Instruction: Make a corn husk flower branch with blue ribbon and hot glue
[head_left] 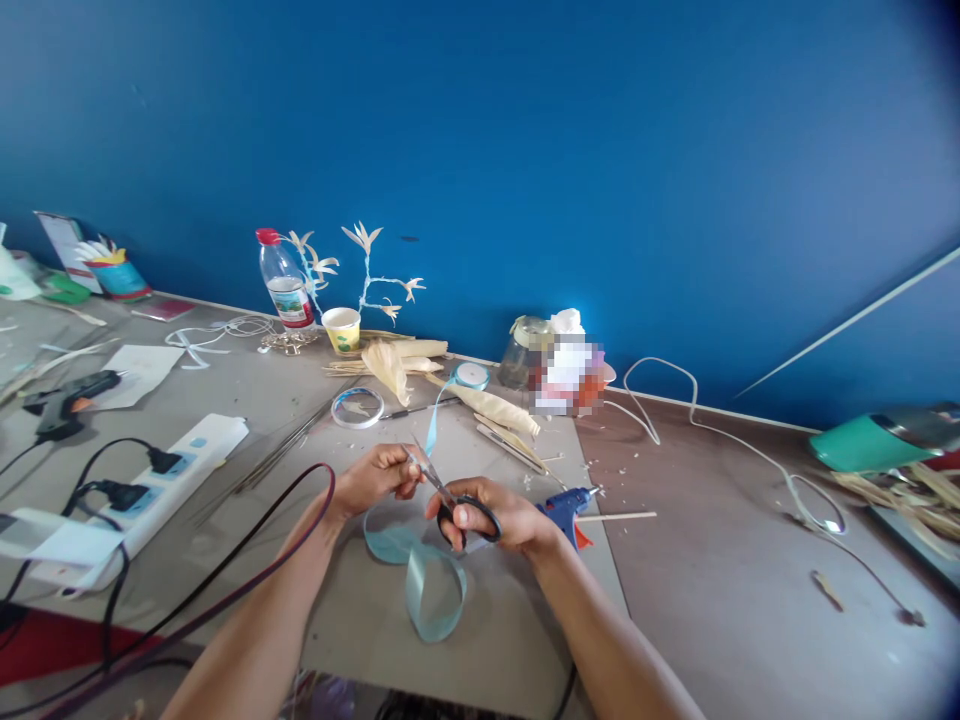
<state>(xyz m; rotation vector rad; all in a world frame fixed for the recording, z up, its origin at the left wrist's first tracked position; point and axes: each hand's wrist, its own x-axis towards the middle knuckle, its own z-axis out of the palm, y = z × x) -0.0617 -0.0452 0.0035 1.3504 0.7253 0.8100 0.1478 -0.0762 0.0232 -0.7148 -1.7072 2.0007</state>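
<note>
In the middle of the head view, my right hand (487, 510) grips black-handled scissors (448, 492), fingers through the loops. The blades point up and left, apart at the tips, toward my left hand (382, 478). My left hand is closed in a pinch on a light blue ribbon (437, 595). A long loop of it hangs below both hands over the table. Another stretch of blue ribbon (433, 425) rises behind the blades to a ribbon spool (471, 376). Whether the two stretches join is hidden by my fingers.
A blue glue gun (568, 508) lies by my right wrist. Left are a power strip (169, 490) with black plugs, a dark cable (262, 535) crossing over my left forearm, and another glue gun (67, 405). Dried husks (495, 408), a paper cup (343, 332) and a bottle (285, 285) stand behind.
</note>
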